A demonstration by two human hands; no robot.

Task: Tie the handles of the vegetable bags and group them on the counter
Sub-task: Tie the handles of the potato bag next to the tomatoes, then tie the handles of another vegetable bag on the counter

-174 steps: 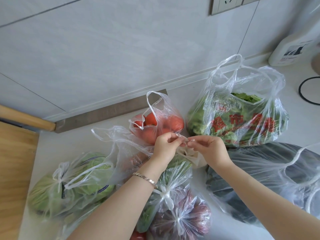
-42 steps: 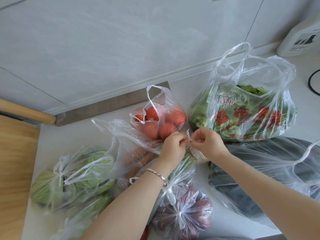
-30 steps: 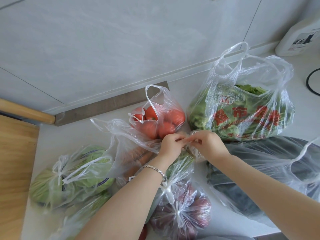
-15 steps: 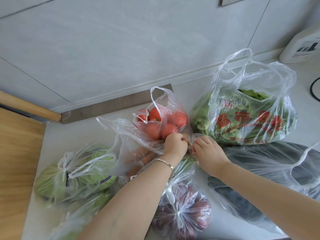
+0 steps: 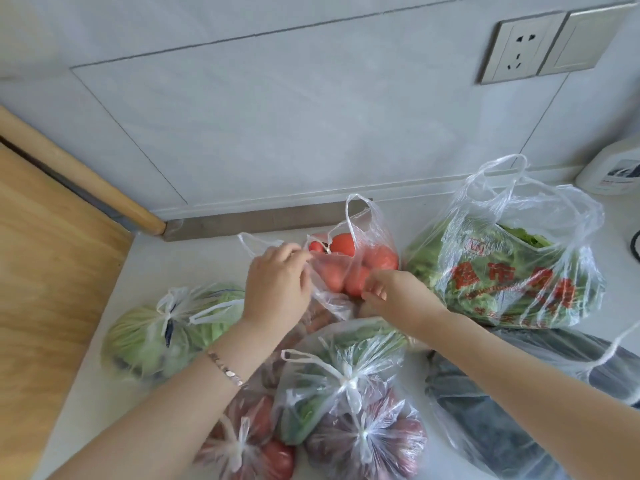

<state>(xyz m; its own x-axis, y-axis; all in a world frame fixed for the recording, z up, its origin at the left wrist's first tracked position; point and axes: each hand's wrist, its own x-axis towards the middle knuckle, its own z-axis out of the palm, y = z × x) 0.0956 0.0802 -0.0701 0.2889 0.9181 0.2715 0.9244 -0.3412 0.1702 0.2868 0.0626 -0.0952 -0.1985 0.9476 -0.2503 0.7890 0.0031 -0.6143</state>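
My left hand (image 5: 277, 289) is closed on one handle of an untied clear bag with carrots (image 5: 322, 306), in front of the tomato bag (image 5: 360, 268). My right hand (image 5: 391, 296) pinches thin plastic at the same bag's other side, right under the tomatoes. The tomato bag's handles stand loose. The leafy greens bag with red print (image 5: 512, 271) gapes open at the right. Knotted bags lie near me: cabbage (image 5: 166, 327), green vegetables (image 5: 343, 368), purple onions (image 5: 367, 441) and a red one (image 5: 249, 441). A dark vegetable bag (image 5: 485, 427) lies untied at the lower right.
A wooden board (image 5: 45, 289) borders the white counter (image 5: 194, 261) on the left. A metal strip (image 5: 242, 220) runs along the tiled wall. A white bottle (image 5: 613, 171) and a black cable (image 5: 635, 244) are at the far right, with a wall socket (image 5: 519, 46) above.
Both hands left the knot on the green vegetable bag, which now lies tied. My left hand moved up and left and took a carrot bag handle. The view tilted upward.
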